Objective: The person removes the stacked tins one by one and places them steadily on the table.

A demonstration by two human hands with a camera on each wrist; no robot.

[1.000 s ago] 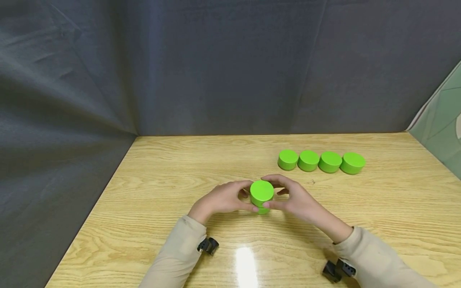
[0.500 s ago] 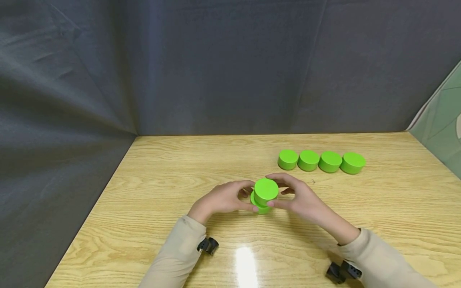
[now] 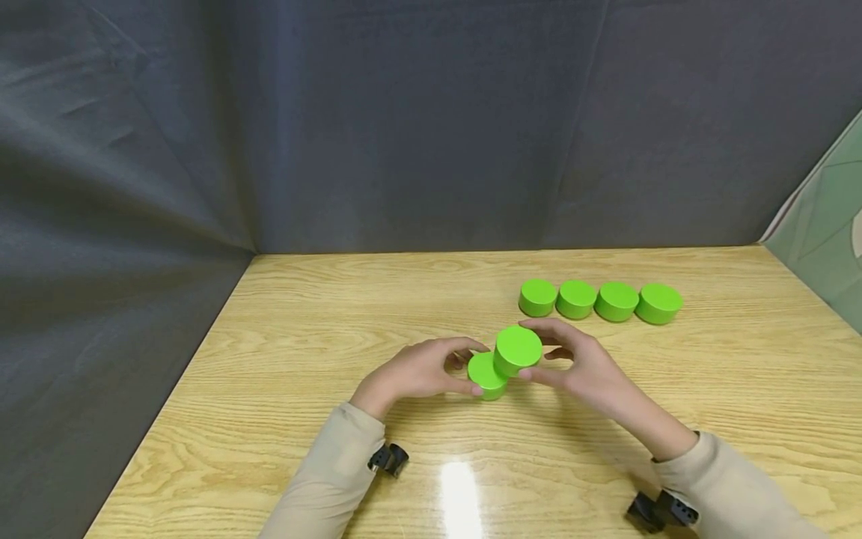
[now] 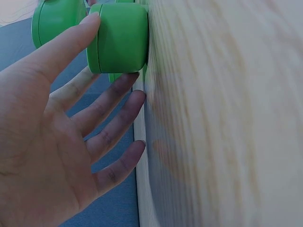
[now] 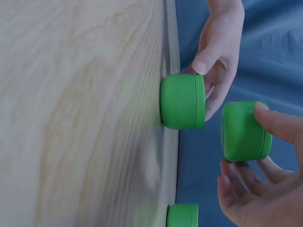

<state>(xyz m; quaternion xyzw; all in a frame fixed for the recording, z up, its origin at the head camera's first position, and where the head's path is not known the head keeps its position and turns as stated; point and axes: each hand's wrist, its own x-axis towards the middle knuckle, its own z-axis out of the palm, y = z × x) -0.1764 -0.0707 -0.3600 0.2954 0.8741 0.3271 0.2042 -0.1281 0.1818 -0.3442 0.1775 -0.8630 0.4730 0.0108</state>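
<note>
On the table stands a green round lidded jar (image 3: 486,378), held between the thumb and fingers of my left hand (image 3: 419,370). In the left wrist view its lid seam shows under the thumb, and its base (image 4: 124,40) is down at the wood. My right hand (image 3: 587,368) pinches a second green round lidded jar (image 3: 518,349) by its sides. This second jar is raised off the table, up and to the right of the first. The right wrist view shows a gap between the lifted jar (image 5: 242,132) and the standing jar (image 5: 179,101).
Several matching green jars (image 3: 577,299) stand in a row at the back right of the wooden table (image 3: 323,314). Dark cloth (image 3: 431,127) hangs behind the table and along its left side. Small black cameras sit at both wrists.
The right hand has carried its jar from on top of the standing jar off to the right and up, uncovering the standing jar's lid. The left hand has stayed in place.
</note>
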